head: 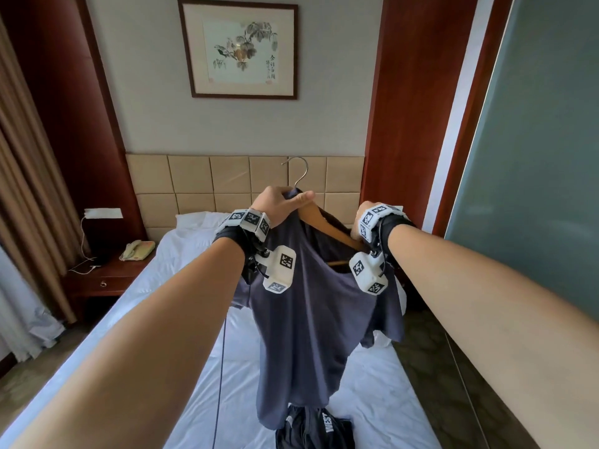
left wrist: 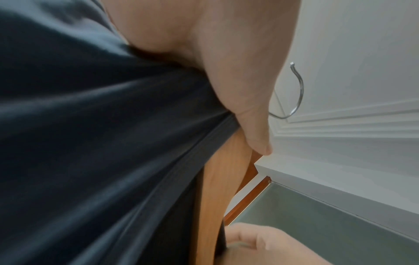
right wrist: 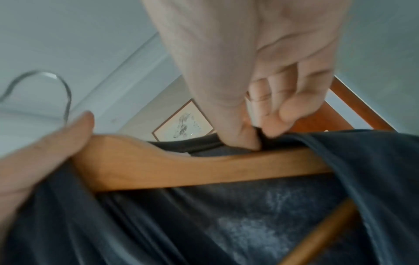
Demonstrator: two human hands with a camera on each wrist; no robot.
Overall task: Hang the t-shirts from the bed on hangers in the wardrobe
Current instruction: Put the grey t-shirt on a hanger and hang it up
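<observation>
A dark blue-grey t-shirt (head: 311, 319) hangs in the air over the bed, partly drawn onto a wooden hanger (head: 327, 226) with a metal hook (head: 296, 170). My left hand (head: 288, 199) grips the shirt's shoulder and the hanger's top just below the hook; its thumb (left wrist: 249, 116) presses fabric against the wood (left wrist: 217, 188). My right hand (head: 358, 230), mostly hidden behind its wrist unit, pinches the shirt's collar (right wrist: 256, 138) just above the hanger's right arm (right wrist: 204, 168). A second dark t-shirt (head: 314, 429) with white lettering lies on the bed (head: 372, 384).
A padded headboard (head: 227, 179) and a framed picture (head: 240, 48) are ahead. A nightstand (head: 107, 277) with a telephone (head: 137, 250) stands left of the bed, curtains (head: 29, 205) beyond it. A grey-green panel (head: 534, 157) rises at the right.
</observation>
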